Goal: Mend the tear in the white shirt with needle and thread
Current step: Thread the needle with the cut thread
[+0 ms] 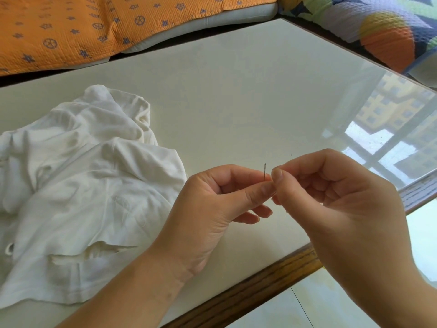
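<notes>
1. The left hand point(212, 204) pinches the needle point(264, 171) between thumb and forefinger. The needle stands upright with its eye on top, and the other fingers are curled beneath.
2. The right hand point(331, 204) has its thumb and forefinger pinched tip to tip, touching the left fingertips just beside the needle. Anything held there is too fine to see.
3. The shirt point(82, 185) lies crumpled on the table point(236, 102), left of both hands. Its tear point(94, 253) gapes near the front edge.
4. An orange cushion point(71, 24) and a patterned quilt point(378, 27) lie beyond the table.
</notes>
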### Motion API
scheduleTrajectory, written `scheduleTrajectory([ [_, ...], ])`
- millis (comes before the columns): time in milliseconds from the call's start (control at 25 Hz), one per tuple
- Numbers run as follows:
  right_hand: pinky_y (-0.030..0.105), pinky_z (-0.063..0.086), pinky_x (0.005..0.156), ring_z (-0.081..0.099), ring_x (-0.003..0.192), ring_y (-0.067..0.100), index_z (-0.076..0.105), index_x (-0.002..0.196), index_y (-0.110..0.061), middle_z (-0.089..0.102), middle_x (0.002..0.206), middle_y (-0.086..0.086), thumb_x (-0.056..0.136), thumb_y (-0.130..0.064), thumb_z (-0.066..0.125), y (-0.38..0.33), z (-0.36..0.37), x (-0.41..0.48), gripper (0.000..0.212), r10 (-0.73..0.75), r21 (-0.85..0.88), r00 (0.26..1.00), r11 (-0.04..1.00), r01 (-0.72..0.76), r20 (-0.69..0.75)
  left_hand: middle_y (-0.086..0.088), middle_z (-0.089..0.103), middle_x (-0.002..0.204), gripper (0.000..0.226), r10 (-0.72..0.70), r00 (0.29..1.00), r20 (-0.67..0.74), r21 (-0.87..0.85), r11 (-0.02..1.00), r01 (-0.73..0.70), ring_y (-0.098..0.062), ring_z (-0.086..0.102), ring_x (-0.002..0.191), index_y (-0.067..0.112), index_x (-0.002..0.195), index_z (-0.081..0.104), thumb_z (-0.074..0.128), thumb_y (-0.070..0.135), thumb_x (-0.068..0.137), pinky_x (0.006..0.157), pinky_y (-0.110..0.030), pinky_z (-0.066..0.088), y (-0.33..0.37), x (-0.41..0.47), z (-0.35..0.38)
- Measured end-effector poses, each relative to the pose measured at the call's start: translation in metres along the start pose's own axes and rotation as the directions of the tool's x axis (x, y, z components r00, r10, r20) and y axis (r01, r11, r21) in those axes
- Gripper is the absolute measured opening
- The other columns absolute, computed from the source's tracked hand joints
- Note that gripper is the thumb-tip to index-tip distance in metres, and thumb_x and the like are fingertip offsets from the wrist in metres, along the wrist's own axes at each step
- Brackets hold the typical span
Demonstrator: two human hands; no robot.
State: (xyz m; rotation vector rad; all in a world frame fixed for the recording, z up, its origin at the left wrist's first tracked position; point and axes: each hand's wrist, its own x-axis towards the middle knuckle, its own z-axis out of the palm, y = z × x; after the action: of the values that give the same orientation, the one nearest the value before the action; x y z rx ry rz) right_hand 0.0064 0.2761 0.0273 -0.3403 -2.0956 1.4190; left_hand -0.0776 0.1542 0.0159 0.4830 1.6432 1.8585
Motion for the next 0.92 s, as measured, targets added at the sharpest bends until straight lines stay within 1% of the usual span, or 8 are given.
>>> scheduleTrajectory([
  [400,0.011,0.049,0.056,0.068,0.063,0.006,0.068,0.072,-0.031,0.069,0.064,-0.015,0.077,-0.022,0.069,-0.0012,0.0009,0.001,0.011,0.008,-0.014,1.0,1.0,-0.008,0.01,0.004,0.074,0.071,0.015,0.018,1.0,0.008,0.032,0.999,-0.019,-0.01,0.07,0.065,0.031,0.078,0.079,0.074,0.036,0.064,0.06,-0.02,0.053,-0.0006,-0.0008,-0.0006],
  [600,0.014,0.051,0.057,0.069,0.063,0.009,0.067,0.071,-0.03,0.07,0.065,-0.013,0.077,-0.022,0.069,-0.0007,0.0006,0.0001,0.01,0.021,0.009,1.0,1.0,-0.021,0.008,0.003,0.075,0.072,0.019,0.022,1.0,0.002,0.044,0.999,-0.023,-0.011,0.07,0.066,0.03,0.08,0.079,0.074,0.037,0.062,0.061,-0.02,0.054,-0.0009,-0.0014,-0.0008],
  [760,0.017,0.053,0.057,0.069,0.064,0.009,0.067,0.071,-0.029,0.07,0.065,-0.013,0.077,-0.022,0.068,-0.001,0.0003,-0.0005,0.01,0.023,0.0,1.0,1.0,-0.023,0.009,0.004,0.074,0.071,0.017,0.026,1.0,0.003,0.045,0.999,-0.026,-0.01,0.07,0.066,0.031,0.078,0.078,0.074,0.037,0.062,0.061,-0.02,0.054,-0.0008,-0.0016,-0.0007],
  [920,0.015,0.052,0.057,0.069,0.063,0.007,0.066,0.071,-0.03,0.069,0.063,-0.015,0.077,-0.022,0.068,-0.0015,0.0011,0.0001,0.011,0.026,-0.007,1.0,1.0,-0.026,0.006,0.004,0.074,0.071,0.019,0.032,0.999,0.008,0.054,0.998,-0.032,-0.01,0.07,0.066,0.031,0.079,0.078,0.074,0.037,0.062,0.061,-0.021,0.054,-0.0005,-0.0015,-0.0005],
])
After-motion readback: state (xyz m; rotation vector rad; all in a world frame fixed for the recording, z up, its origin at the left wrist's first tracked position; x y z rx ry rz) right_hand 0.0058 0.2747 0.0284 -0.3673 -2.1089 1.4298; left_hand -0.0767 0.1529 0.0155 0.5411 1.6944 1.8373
